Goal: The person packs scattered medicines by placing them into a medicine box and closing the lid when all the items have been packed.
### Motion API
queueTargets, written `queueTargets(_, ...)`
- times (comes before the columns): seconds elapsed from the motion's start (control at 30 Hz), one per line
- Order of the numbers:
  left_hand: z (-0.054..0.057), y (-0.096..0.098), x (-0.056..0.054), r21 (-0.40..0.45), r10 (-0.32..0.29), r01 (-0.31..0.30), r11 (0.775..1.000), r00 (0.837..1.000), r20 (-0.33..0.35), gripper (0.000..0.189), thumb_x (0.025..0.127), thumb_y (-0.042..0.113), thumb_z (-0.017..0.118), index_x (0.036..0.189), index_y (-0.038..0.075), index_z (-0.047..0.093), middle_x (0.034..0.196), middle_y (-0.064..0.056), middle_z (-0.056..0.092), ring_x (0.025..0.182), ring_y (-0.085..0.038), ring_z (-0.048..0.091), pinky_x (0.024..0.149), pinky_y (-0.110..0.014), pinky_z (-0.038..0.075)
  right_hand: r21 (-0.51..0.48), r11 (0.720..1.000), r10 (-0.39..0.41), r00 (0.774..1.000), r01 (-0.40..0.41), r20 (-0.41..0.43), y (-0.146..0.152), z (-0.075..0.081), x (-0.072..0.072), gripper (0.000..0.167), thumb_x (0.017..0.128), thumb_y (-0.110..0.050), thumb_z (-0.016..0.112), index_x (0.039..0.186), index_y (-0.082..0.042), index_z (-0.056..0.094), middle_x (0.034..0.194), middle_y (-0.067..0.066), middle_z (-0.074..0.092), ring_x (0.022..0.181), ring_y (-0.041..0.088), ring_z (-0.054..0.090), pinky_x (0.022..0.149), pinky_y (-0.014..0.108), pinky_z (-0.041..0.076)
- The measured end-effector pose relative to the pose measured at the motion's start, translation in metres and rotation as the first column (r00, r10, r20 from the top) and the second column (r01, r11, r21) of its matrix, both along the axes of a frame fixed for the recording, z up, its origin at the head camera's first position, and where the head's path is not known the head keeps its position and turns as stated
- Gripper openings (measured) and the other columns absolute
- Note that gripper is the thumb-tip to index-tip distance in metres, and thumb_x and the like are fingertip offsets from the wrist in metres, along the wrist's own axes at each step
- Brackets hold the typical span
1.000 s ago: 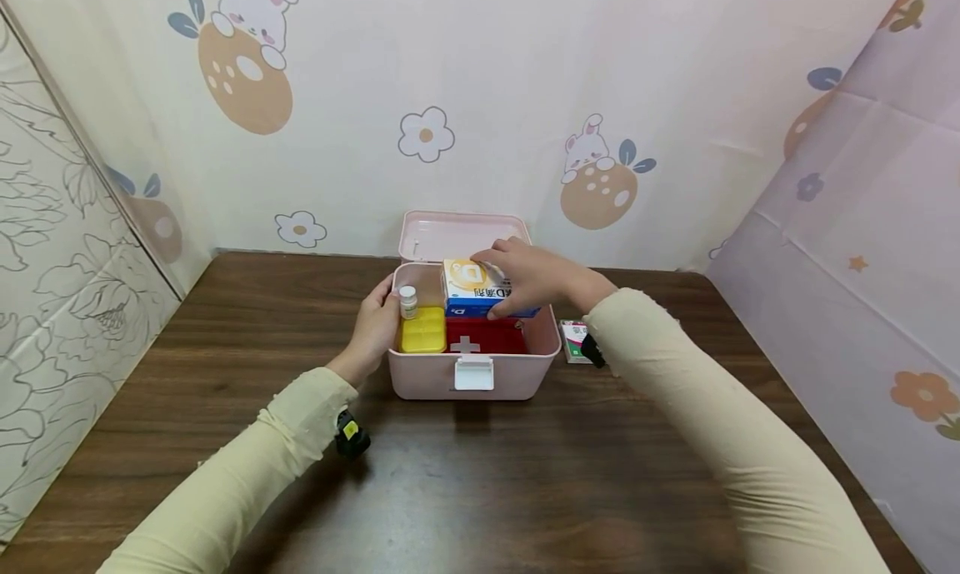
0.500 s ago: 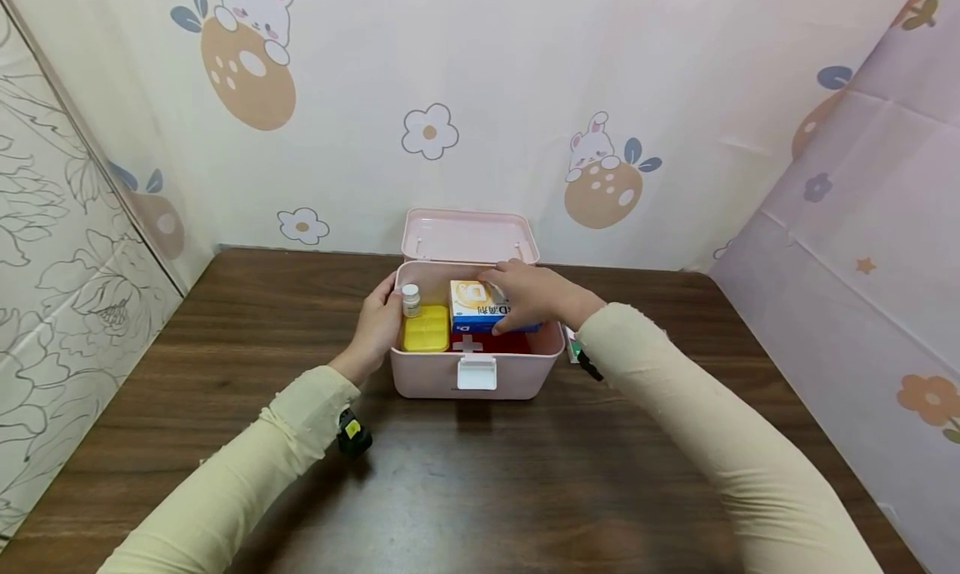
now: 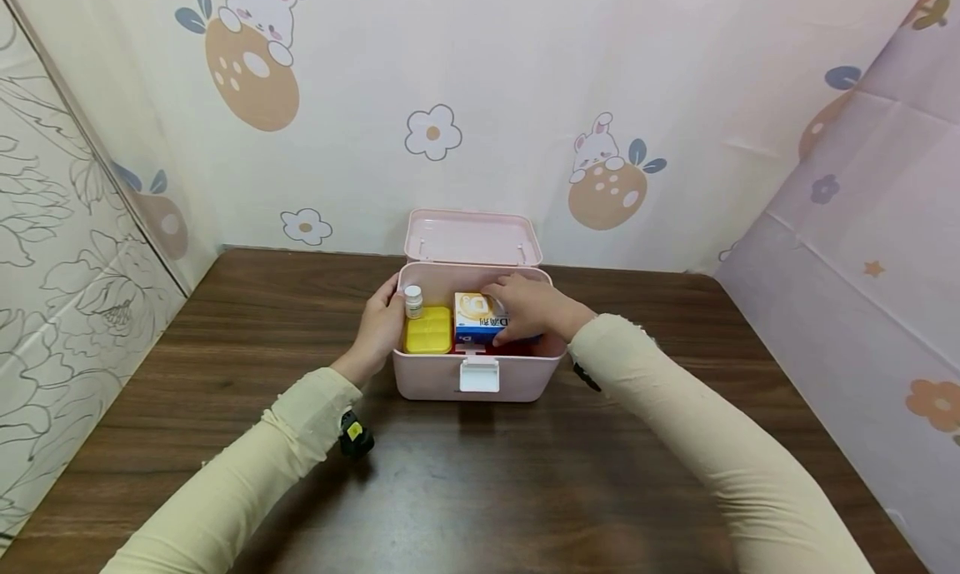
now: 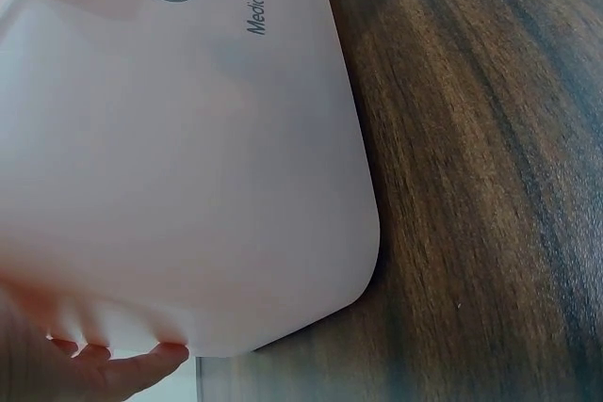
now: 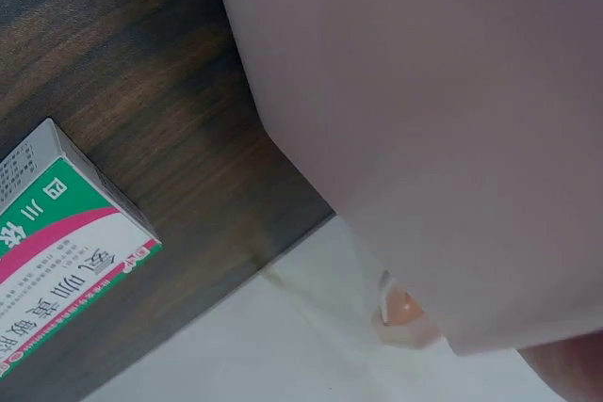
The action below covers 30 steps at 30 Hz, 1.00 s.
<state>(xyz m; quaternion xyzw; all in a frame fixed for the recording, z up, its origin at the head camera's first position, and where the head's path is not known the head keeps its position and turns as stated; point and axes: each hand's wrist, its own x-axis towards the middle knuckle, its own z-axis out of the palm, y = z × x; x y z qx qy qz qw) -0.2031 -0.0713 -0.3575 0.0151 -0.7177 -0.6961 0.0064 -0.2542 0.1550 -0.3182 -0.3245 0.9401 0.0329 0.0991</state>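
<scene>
A pink medicine chest (image 3: 431, 380) stands open, its lid (image 3: 472, 237) tipped back. My left hand (image 3: 380, 322) holds its left wall at the rim; in the left wrist view, fingertips (image 4: 170, 353) lie along the outside. My right hand (image 3: 534, 307) reaches inside and grips a blue, white and yellow box of D3 drops (image 3: 472, 309) between thumb and fingers. The box sits low in the chest, over a red pouch (image 3: 504, 351) with a white cross. Left of it are a yellow pill case (image 3: 429, 331) and a small white bottle (image 3: 413, 301).
A green, white and pink medicine box (image 5: 71, 256) lies on the wooden table right of the chest, seen in the right wrist view. The white latch (image 3: 478, 375) hangs at the chest's front. A patterned curtain (image 3: 360, 74) rises behind the table.
My right hand has lowered the box of D3 drops deeper into the chest, covering more of the red pouch. The left hand keeps its hold on the chest wall.
</scene>
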Motion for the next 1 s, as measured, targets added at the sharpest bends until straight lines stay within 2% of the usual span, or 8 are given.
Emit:
queueTargets(0.23,0.001,0.0,0.0,0.007,-0.007,0.007,1.0,1.0,-0.002,0.048,0.103,0.011,0.032,0.149,-0.001,0.027,0.151,-0.015,0.032,0.138,-0.025,0.029,0.112,-0.038,0.024,0.009,1.0,-0.002,1.0,0.002,0.007,-0.001,-0.007,-0.001,0.082,0.073,-0.047,0.079,0.139,-0.01,0.046,0.136,0.01,0.049,0.124,0.026,0.042,0.105,0.044,0.035)
queueTargets(0.57,0.001,0.001,-0.001,0.003,-0.011,0.011,1.0,1.0,0.003,0.047,0.103,0.012,0.032,0.149,0.0,0.026,0.151,-0.015,0.032,0.138,-0.025,0.029,0.112,-0.038,0.024,0.004,1.0,0.0,1.0,0.0,-0.01,-0.004,-0.014,0.002,0.083,0.072,-0.045,0.08,0.136,-0.005,0.046,0.132,0.013,0.049,0.117,0.027,0.044,0.104,0.043,0.037)
queueTargets(0.83,0.001,0.0,-0.001,-0.006,-0.01,0.01,1.0,1.0,0.007,0.048,0.103,0.012,0.031,0.149,0.0,0.026,0.151,-0.015,0.031,0.138,-0.025,0.028,0.112,-0.038,0.024,0.006,1.0,0.011,0.999,-0.011,-0.038,-0.003,-0.016,0.003,0.079,0.072,-0.045,0.081,0.133,-0.004,0.051,0.121,0.013,0.046,0.106,0.025,0.049,0.099,0.039,0.042)
queueTargets(1.0,0.0,0.0,-0.001,-0.015,-0.007,0.007,1.0,1.0,0.016,0.048,0.103,0.013,0.031,0.149,0.001,0.026,0.151,-0.014,0.031,0.138,-0.025,0.028,0.112,-0.039,0.024,0.009,1.0,0.012,0.999,-0.012,-0.038,-0.003,-0.017,0.003,0.078,0.073,-0.044,0.08,0.134,-0.004,0.051,0.121,0.014,0.046,0.105,0.026,0.05,0.098,0.04,0.043)
